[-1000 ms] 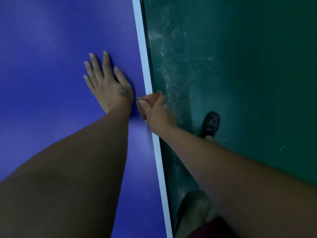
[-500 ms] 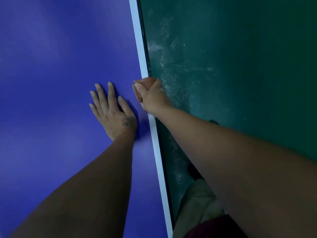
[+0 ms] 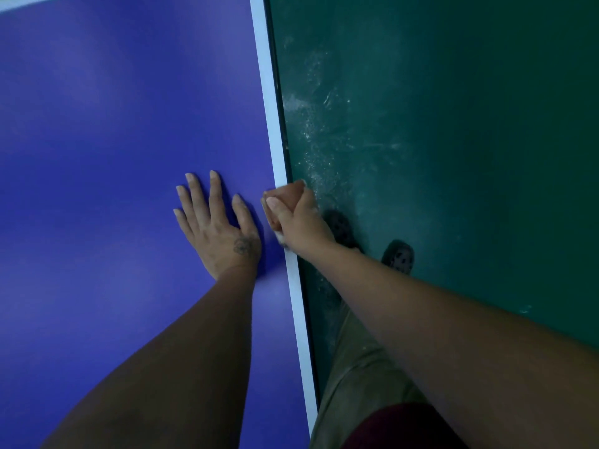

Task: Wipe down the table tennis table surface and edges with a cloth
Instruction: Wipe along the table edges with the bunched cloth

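I have the left hand [image 3: 217,228] lying flat on the blue table [image 3: 97,124], palm down, fingers straight and slightly spread, holding nothing; a small dark tattoo [image 3: 243,246] shows on its back near the wrist. Just to its right, the right hand [image 3: 301,222] is curled tight around a bunched orange-pink cloth [image 3: 288,193], the thumb laid over the top of the wad. That hand and the cloth sit right on the table's white border stripe [image 3: 269,92], at the outer edge, with the knuckles hanging over the side toward the floor. A pale scrap shows under the heel of the right hand, on the stripe; I cannot tell whether it is part of the cloth. The two hands are close but not touching. Beyond the right hand, past the edge, I see the dark green floor [image 3: 470,140], streaked with whitish dusty scuffs [image 3: 316,131] running alongside the table. Below the right forearm there are two dark perforated shoes [image 3: 399,257] on the floor and a khaki trouser leg [image 3: 356,367] nearer to me.
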Action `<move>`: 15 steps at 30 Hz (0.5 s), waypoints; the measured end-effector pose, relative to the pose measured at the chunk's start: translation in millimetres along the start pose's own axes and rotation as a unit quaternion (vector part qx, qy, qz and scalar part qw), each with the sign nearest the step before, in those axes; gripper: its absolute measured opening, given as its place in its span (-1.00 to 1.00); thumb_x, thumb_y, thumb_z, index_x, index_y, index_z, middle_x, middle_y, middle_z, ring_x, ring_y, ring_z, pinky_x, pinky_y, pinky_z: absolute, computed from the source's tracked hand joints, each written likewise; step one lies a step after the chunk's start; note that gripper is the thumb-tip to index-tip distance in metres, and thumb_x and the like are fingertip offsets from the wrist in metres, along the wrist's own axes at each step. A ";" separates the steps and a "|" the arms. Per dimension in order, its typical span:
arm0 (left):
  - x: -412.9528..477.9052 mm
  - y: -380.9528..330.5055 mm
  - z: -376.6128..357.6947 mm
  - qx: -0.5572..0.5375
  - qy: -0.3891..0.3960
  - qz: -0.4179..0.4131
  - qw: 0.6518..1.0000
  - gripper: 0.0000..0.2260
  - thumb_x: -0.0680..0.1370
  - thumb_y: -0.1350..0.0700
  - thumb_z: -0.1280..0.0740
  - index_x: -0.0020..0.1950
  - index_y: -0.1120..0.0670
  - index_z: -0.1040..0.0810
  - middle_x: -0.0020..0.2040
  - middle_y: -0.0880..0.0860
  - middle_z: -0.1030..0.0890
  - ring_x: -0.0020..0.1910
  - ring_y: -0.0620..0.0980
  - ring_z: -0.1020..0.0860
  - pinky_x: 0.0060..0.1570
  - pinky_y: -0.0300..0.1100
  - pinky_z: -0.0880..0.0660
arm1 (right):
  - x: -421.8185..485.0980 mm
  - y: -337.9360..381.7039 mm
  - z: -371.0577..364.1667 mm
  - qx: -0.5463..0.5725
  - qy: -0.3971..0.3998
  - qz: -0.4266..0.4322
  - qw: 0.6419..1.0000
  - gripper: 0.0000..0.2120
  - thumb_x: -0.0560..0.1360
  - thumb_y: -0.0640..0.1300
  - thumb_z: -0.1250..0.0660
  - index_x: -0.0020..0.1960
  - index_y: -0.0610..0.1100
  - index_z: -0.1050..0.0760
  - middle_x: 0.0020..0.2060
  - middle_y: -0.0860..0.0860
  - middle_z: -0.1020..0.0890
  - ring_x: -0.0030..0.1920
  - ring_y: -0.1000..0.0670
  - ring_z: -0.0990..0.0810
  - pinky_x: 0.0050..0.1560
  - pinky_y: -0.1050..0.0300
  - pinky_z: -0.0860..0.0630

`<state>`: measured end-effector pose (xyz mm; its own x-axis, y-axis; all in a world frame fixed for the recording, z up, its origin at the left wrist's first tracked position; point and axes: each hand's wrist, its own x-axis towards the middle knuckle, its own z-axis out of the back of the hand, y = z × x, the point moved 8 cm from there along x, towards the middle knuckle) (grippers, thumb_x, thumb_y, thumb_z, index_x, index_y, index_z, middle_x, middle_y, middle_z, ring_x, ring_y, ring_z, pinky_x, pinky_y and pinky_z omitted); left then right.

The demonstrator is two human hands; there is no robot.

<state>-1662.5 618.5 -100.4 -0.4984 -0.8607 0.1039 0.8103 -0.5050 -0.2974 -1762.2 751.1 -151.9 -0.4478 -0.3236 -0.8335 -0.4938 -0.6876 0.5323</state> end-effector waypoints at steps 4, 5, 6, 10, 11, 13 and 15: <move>0.9 0.5 -1.5 0.006 0.001 -0.002 1.000 -0.52 0.77 -0.05 -0.22 0.70 -0.01 -0.39 0.75 0.10 -0.24 0.76 0.15 -0.13 0.72 0.23 -0.04 | 12.5 13.1 0.9 -0.021 0.008 -0.012 1.000 -0.16 0.67 0.28 -0.28 0.72 -0.11 0.02 0.53 -0.19 -0.44 0.27 -0.29 -0.65 0.17 -0.23 -0.68; 0.6 0.6 -1.4 0.008 0.003 -0.002 1.000 -0.52 0.77 -0.05 -0.22 0.70 0.00 -0.39 0.75 0.10 -0.24 0.76 0.15 -0.13 0.72 0.23 -0.05 | 16.6 21.7 3.5 -0.016 0.002 -0.009 1.000 -0.18 0.67 0.27 -0.28 0.70 -0.12 -0.01 0.50 -0.19 -0.47 0.25 -0.27 -0.66 0.12 -0.17 -0.69; 0.0 0.7 -1.2 0.008 0.003 -0.003 1.000 -0.52 0.77 -0.05 -0.22 0.70 0.00 -0.39 0.75 0.10 -0.24 0.76 0.15 -0.13 0.72 0.23 -0.05 | 22.2 31.3 6.4 -0.012 -0.004 -0.003 1.000 -0.20 0.68 0.26 -0.28 0.69 -0.14 -0.04 0.48 -0.18 -0.49 0.24 -0.26 -0.66 0.09 -0.14 -0.70; 1.7 0.2 -1.0 0.006 0.003 -0.009 1.000 -0.53 0.77 -0.04 -0.22 0.69 0.02 -0.40 0.75 0.12 -0.25 0.76 0.16 -0.14 0.71 0.25 -0.07 | 54.2 78.1 18.4 0.004 -0.022 0.008 1.000 -0.25 0.69 0.25 -0.27 0.64 -0.17 -0.10 0.46 -0.18 -0.51 0.25 -0.24 -0.66 0.06 -0.03 -0.69; 1.1 -0.1 -1.0 0.005 0.002 -0.010 1.000 -0.53 0.77 -0.03 -0.23 0.69 0.02 -0.41 0.75 0.12 -0.25 0.76 0.16 -0.14 0.71 0.26 -0.07 | 61.9 89.0 21.0 0.015 -0.024 0.012 1.000 -0.27 0.69 0.25 -0.27 0.63 -0.18 -0.12 0.45 -0.17 -0.52 0.21 -0.21 -0.66 -0.11 0.11 -0.66; 1.5 0.1 -1.1 0.003 0.001 -0.012 1.000 -0.53 0.77 -0.03 -0.23 0.69 0.01 -0.40 0.75 0.12 -0.24 0.76 0.16 -0.13 0.71 0.26 -0.08 | 73.7 108.4 26.6 0.029 -0.036 0.029 0.999 -0.30 0.70 0.23 -0.28 0.61 -0.18 -0.14 0.44 -0.16 -0.52 0.10 -0.13 -0.62 -0.45 0.30 -0.48; 2.0 1.1 -2.0 0.003 0.003 -0.011 1.000 -0.53 0.78 -0.03 -0.23 0.70 0.00 -0.39 0.75 0.11 -0.24 0.76 0.15 -0.12 0.71 0.26 -0.08 | 79.5 118.7 30.9 0.037 -0.048 0.044 0.997 -0.31 0.70 0.20 -0.29 0.61 -0.19 -0.15 0.42 -0.18 -0.52 0.01 -0.10 -0.57 -0.60 0.36 -0.37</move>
<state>-1663.2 616.3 -102.4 -0.5184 -0.8487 0.1045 0.8008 -0.5247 -0.2887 -1879.5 663.8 -150.5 -0.5589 -0.3151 -0.7670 -0.5010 -0.6088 0.6151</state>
